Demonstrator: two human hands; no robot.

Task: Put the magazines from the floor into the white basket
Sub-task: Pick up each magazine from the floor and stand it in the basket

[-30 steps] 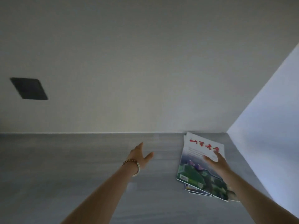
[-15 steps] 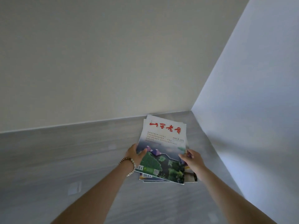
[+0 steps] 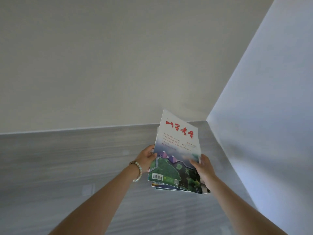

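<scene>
Left hand [image 3: 146, 158] and right hand [image 3: 203, 167] pinch the magazine stack [image 3: 176, 150] by its nine- and three-o'clock edges, at five o'clock above the floor [image 3: 67, 167]. Squeeze evenly so lower issues don't slip; no white basket visible.

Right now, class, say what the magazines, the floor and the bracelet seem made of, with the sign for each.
Magazines: thin printed paper; the top cover bends and curls. Floor: probably wood-look laminate or vinyl, matt grey, streaked grain. Bracelet: round beads, perhaps stone or wood; too small to tell.
</scene>
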